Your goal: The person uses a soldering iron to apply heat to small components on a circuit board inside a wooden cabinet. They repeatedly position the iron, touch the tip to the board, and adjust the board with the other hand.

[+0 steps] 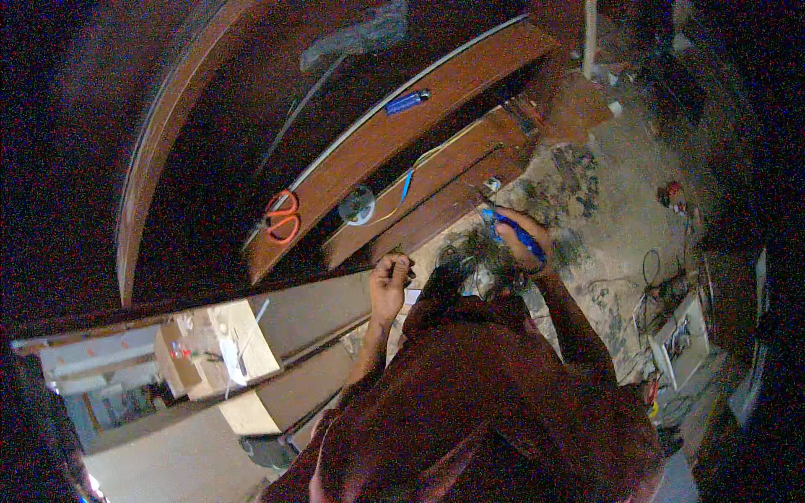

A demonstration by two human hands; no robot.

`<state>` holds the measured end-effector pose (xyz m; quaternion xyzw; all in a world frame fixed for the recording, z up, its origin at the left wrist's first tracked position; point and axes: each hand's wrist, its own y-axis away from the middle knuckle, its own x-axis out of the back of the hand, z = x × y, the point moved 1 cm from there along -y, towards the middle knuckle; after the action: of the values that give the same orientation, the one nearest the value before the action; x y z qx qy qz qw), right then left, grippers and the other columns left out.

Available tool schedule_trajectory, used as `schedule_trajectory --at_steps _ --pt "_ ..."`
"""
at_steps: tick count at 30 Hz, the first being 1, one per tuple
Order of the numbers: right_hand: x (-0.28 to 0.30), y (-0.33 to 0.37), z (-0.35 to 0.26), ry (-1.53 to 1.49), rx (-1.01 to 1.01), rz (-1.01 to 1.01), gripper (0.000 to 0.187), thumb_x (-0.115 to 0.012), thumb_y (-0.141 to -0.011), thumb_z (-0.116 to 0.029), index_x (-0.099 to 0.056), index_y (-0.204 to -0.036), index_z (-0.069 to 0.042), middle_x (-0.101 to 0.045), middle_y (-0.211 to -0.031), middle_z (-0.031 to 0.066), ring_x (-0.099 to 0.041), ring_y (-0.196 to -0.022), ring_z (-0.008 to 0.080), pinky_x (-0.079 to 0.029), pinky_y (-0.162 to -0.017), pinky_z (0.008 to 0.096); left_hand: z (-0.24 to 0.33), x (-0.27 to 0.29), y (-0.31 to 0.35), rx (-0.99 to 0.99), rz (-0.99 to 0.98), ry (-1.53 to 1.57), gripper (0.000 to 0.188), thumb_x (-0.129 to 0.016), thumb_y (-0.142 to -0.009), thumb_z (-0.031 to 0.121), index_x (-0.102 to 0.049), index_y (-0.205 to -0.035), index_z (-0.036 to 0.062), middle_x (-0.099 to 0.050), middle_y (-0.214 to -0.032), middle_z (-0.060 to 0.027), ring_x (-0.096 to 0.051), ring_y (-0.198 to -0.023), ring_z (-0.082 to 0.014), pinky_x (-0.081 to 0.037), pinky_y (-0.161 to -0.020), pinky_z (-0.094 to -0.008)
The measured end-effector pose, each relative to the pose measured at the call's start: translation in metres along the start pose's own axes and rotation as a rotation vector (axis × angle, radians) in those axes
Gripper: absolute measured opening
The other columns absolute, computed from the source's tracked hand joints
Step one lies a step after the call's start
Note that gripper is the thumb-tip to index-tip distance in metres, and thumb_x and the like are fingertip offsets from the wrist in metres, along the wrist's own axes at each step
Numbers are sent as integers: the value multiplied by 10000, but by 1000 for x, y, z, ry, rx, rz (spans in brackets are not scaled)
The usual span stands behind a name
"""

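My right hand (527, 241) is wrapped round a blue-handled hand tool (517, 235) over the floor, beside the lowest wooden board. A thin dark tip seems to point away from it toward the board; its exact kind is unclear. My left hand (391, 281) is raised at the near end of the boards, its fingers curled together. Anything between those fingers is too small to make out. Ahead of the left hand, a round clear-and-white item (357, 206) rests on a brown ledge, with a yellow wire (386, 220) and a blue strip (407, 186) next to it.
Orange-handled scissors (283, 217) and a blue-handled tool (407, 102) lie on the upper brown shelf (344, 163). The stained floor (625, 184) spreads to the right, with cables (650, 277) and a white box-like frame (681, 339). A light wooden table (251, 335) stands at the lower left.
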<state>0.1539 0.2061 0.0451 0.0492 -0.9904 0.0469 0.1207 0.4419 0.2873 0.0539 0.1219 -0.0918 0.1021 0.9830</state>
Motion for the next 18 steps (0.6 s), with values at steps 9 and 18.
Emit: schedule_trajectory --at_steps 9,18 --pt "-67 -2 -48 -222 -14 266 309 -677 -872 -210 -655 -1119 -26 -680 -1008 105 -628 -896 169 -489 -825 284 61 -30 -65 -172 -404 27 167 -575 -945 170 -610 -879 21 -578 -758 4 -529 -704 -78 -441 -662 -244" --pt "-76 5 -52 -78 53 642 121 -645 -883 -149 -634 -893 -28 -598 -826 85 -549 -749 178 -440 -697 294 73 -66 -93 -228 -801 -195 217 -586 -917 220 -632 -999 25 -666 -848 -91 -619 -772 -165 -493 -716 -307"
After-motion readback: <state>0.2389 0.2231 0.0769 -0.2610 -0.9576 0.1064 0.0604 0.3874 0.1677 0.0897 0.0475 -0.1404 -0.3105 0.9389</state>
